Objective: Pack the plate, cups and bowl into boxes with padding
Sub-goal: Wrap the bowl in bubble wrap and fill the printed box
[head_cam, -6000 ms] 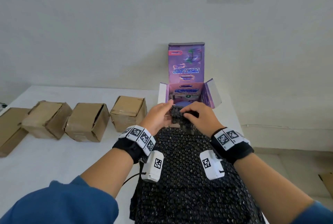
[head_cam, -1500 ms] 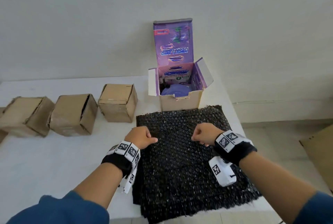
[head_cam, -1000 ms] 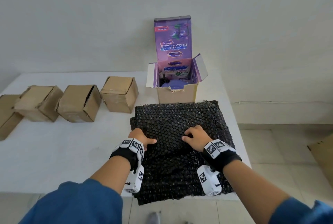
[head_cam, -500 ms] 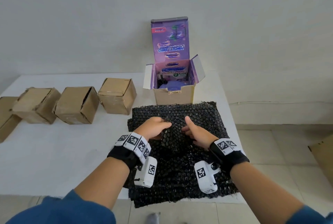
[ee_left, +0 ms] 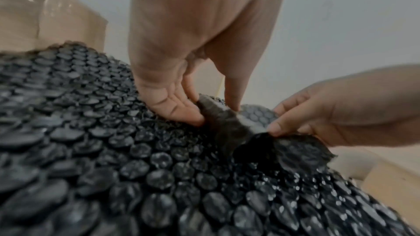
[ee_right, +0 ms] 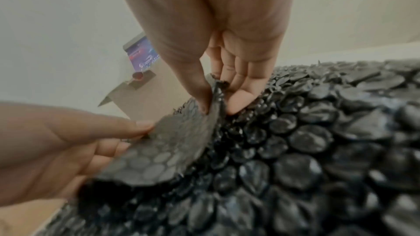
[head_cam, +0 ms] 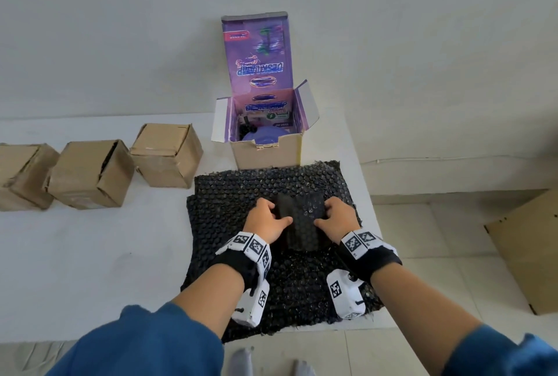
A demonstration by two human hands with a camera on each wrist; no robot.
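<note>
both hands, left (head_cam: 265, 220) and right (head_cam: 338, 218), pinched on a small bubble wrap piece (head_cam: 302, 224) atop the black bubble wrap sheet (head_cam: 235, 194)

I seem to be in a plain packing room, maybe storage: bare white wall (head_cam: 120, 28) up top, white table (head_cam: 75, 254), cardboard boxes (head_cam: 90, 173) lined at left, tiled floor (head_cam: 437, 239) at right.

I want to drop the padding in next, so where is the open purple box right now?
In the head view the purple box stands at the table's far right, just beyond the black bubble wrap, right of the brown cartons.
</note>
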